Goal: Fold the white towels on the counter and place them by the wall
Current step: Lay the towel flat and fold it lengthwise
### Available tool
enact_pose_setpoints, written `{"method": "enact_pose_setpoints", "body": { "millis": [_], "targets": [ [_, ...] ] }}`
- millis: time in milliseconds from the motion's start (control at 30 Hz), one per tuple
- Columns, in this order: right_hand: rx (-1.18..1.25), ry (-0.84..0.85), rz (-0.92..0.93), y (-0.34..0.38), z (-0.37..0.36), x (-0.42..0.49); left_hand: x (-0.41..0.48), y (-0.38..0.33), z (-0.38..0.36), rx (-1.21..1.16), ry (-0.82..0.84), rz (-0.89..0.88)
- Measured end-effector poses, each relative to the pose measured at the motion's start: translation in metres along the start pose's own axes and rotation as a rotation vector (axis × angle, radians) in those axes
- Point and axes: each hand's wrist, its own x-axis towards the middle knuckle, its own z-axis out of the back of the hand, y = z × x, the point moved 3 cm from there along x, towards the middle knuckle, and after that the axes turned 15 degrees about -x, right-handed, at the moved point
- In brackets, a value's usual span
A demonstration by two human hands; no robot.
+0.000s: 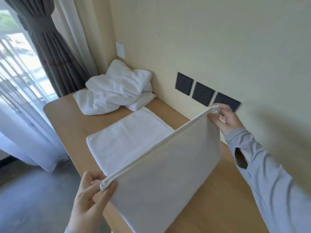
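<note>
A white towel hangs in several layers above the wooden counter, stretched between both hands. My left hand pinches its near top corner. My right hand pinches its far top corner close to the wall. Behind it, a folded white towel lies flat on the counter. A heap of crumpled white towels fills the far corner by the wall.
The cream wall runs along the counter's right side, with three dark socket plates just above the surface. A dark tied curtain and sheer white curtain hang at the left by the window. Grey floor lies below.
</note>
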Motion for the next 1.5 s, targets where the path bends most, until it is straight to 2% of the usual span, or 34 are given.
{"method": "enact_pose_setpoints", "body": {
  "millis": [200,367,533,633,767,900,1000,1033,1100,1200,1233,1300,1367,1400,1500],
  "targets": [
    [-0.054,0.008,-0.041,0.06,-0.112,0.092,0.113,0.041,0.076,-0.119,0.011,0.124],
    [-0.144,0.023,-0.186,0.059,-0.213,0.155,0.201,0.108,0.108,-0.217,-0.054,0.295],
    [-0.363,0.267,-0.393,0.029,-0.313,0.192,0.263,0.188,0.134,-0.01,-0.107,0.463],
    [-0.473,0.315,-0.417,0.017,-0.345,0.203,0.273,0.205,0.14,0.078,-0.121,0.432],
    [-0.683,0.25,-0.286,0.011,-0.346,0.202,0.272,0.21,0.144,-0.048,-0.096,0.433],
    [-0.824,0.15,-0.198,0.017,-0.34,0.2,0.272,0.21,0.151,-0.218,-0.067,0.543],
    [-0.991,0.24,-0.128,0.024,-0.351,0.204,0.276,0.211,0.156,-0.244,-0.034,0.621],
    [-1.018,0.276,-0.116,0.025,-0.356,0.204,0.276,0.211,0.157,-0.212,-0.025,0.624],
    [-1.012,0.303,-0.148,0.026,-0.362,0.2,0.279,0.211,0.157,0.051,-0.035,0.531],
    [-0.986,0.127,-0.114,0.037,-0.355,0.191,0.286,0.192,0.148,0.457,-0.134,0.225],
    [-0.965,0.045,-0.017,0.046,-0.353,0.188,0.288,0.187,0.139,0.53,-0.114,0.13],
    [-0.839,-0.032,0.312,0.066,-0.355,0.18,0.288,0.181,0.118,0.697,-0.002,-0.051],
    [-0.755,0.079,0.615,0.078,-0.365,0.167,0.294,0.181,0.104,0.779,0.094,-0.092],
    [-0.744,0.16,0.676,0.08,-0.368,0.162,0.297,0.183,0.099,0.792,0.118,-0.068],
    [-0.755,0.307,0.627,0.074,-0.369,0.16,0.302,0.19,0.099,0.754,0.116,-0.016]
  ]
}}
